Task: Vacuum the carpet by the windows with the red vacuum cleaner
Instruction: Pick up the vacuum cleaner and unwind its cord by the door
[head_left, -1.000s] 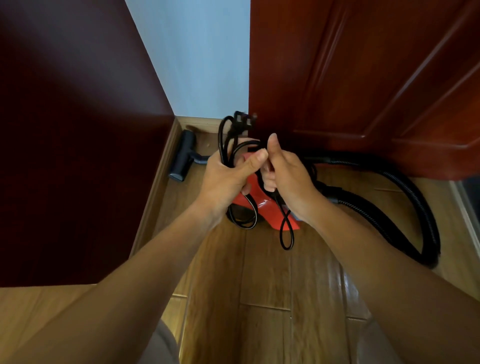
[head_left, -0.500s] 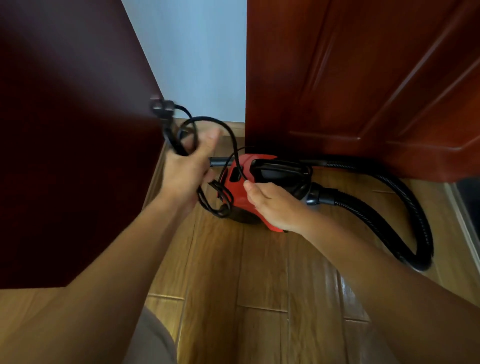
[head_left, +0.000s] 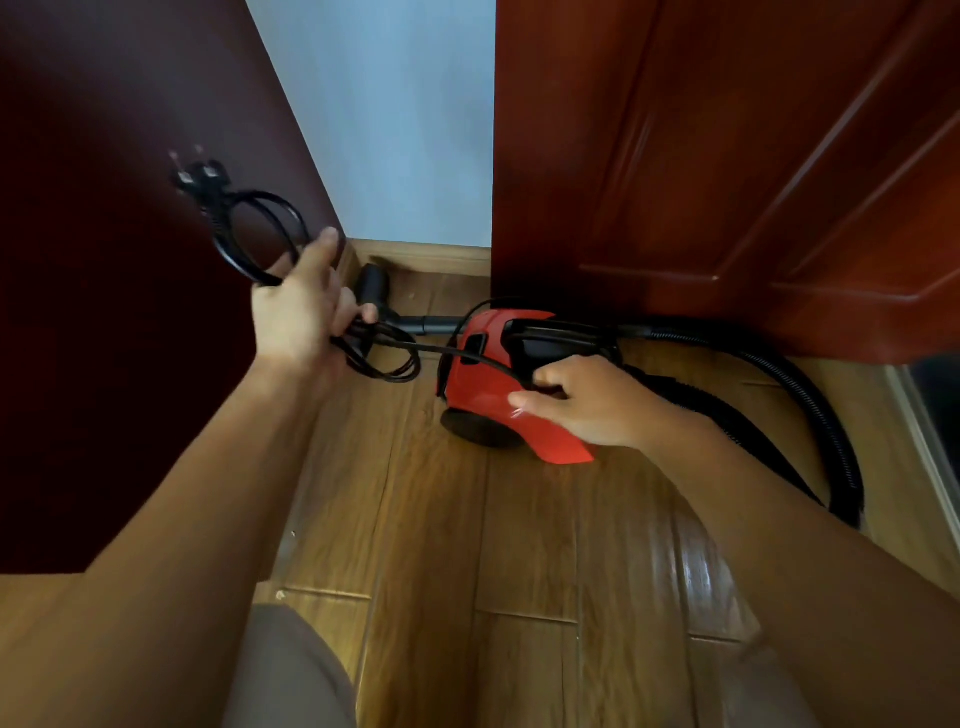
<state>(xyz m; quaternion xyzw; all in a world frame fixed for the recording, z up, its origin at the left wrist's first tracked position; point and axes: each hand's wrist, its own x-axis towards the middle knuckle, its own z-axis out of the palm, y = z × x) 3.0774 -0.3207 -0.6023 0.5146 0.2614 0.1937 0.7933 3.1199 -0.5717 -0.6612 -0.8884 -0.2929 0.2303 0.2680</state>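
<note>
The right hand (head_left: 587, 400) is covering part of the red vacuum cleaner (head_left: 483, 384), while the plug (head_left: 200, 174) is showing blurred against the dark panel (head_left: 104, 338).

Floor: we see a wooden plank floor (head_left: 436, 545), glossy, with a bright sheen at near right.
On it, centre: our red vacuum cleaner (head_left: 483, 384) rests on the planks, its dark wheel touching them.
On it, right: we follow the black ribbed hose (head_left: 826, 441) as it curves from the cleaner along the floor toward near right.
On it, far left: we find the black floor nozzle (head_left: 373, 283) lying in the far corner, joined by a dark tube (head_left: 434, 325) running right to the cleaner.
</note>
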